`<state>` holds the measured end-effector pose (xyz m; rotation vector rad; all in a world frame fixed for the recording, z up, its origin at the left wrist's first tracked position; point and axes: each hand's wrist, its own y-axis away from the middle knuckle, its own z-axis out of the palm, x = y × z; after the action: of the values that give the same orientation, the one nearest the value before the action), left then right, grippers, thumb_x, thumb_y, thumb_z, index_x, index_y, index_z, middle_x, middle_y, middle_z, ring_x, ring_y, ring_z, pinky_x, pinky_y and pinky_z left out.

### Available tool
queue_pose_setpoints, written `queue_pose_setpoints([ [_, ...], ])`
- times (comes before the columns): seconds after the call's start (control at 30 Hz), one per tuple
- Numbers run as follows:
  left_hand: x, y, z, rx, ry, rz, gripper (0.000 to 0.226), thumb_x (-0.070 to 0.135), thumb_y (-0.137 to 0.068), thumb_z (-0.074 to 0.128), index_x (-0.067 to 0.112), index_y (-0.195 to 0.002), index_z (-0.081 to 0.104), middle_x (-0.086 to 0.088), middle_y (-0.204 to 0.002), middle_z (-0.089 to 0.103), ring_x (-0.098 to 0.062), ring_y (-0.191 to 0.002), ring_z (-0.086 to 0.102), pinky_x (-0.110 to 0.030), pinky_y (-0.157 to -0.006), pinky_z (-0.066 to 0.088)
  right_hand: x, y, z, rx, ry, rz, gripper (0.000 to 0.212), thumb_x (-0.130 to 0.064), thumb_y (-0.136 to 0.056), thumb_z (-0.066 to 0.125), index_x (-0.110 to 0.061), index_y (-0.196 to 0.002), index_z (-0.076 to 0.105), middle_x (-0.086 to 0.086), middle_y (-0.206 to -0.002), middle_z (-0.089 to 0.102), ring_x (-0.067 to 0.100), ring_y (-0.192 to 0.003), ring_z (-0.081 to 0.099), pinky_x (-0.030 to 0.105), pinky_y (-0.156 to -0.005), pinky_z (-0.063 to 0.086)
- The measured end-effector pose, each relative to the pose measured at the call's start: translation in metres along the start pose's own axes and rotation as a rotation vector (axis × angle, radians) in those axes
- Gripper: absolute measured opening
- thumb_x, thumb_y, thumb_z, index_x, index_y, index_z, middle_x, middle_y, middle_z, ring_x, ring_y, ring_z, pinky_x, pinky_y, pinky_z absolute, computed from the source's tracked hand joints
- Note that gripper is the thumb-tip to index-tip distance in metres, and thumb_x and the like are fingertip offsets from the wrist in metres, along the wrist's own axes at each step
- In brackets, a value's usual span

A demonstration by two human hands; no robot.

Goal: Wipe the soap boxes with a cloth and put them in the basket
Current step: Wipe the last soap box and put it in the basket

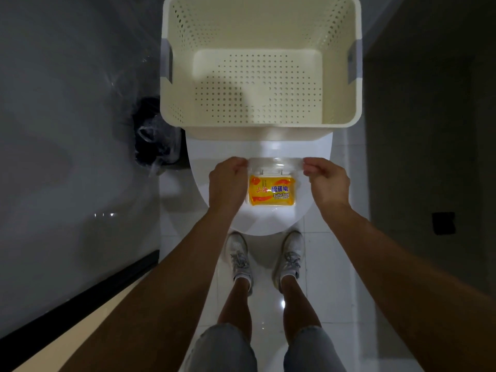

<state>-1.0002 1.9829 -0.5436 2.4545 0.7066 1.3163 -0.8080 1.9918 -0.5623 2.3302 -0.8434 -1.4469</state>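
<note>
One soap box: a clear soap box (273, 181) is seen lying on the white toilet lid (303, 200), its lid raised at 12 o'clock.
Label: "Sulfur Soap" and Chinese characters are read on the yellow soap packet (271, 191) inside the box.
Left hand (226, 181): fingers are curled, and the raised lid's 9 o'clock corner is pinched.
Right hand (326, 181): fingers are curled likewise, and the 3 o'clock corner is pinched.
Basket (261, 122): a cream perforated basket is placed at 12 o'clock from the box.
</note>
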Motion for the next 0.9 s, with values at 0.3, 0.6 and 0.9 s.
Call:
queue_pose_setpoints([
  [0.3, -0.023, 0.023, 0.002, -0.027, -0.123, -0.037, 0.027, 0.020, -0.094, 0.053, 0.020, -0.112, 0.074, 0.002, -0.108, 0.074, -0.014, -0.100, 0.066, -0.021, -0.084, 0.046, 0.029, 0.017, -0.002, -0.015, 0.038, 0.066, 0.028, -0.008, -0.088, 0.067, -0.033, -0.078, 0.074, -0.020, -0.081, 0.071, 0.009, -0.093, 0.070, 0.021, -0.098, 0.051],
  [0.6, -0.040, 0.016, 0.018, -0.104, -0.191, -0.107, 0.026, 0.019, -0.088, 0.064, 0.015, -0.113, 0.072, -0.004, -0.107, 0.074, -0.021, -0.102, 0.066, -0.025, -0.084, 0.047, 0.039, 0.020, 0.009, -0.199, 0.188, 0.111, 0.020, -0.023, -0.081, 0.082, -0.016, -0.099, 0.075, -0.003, -0.087, 0.070, 0.023, -0.095, 0.070, 0.037, -0.095, 0.053],
  [0.9, -0.019, 0.036, 0.011, -0.097, -0.019, -0.074, 0.022, 0.023, -0.084, 0.074, 0.017, -0.105, 0.070, 0.005, -0.096, 0.071, -0.014, -0.091, 0.066, -0.025, -0.078, 0.047, 0.034, 0.044, -0.016, -0.033, 0.000, 0.191, 0.021, -0.016, -0.079, 0.083, -0.010, -0.094, 0.071, 0.000, -0.086, 0.069, 0.021, -0.086, 0.068, 0.040, -0.091, 0.057],
])
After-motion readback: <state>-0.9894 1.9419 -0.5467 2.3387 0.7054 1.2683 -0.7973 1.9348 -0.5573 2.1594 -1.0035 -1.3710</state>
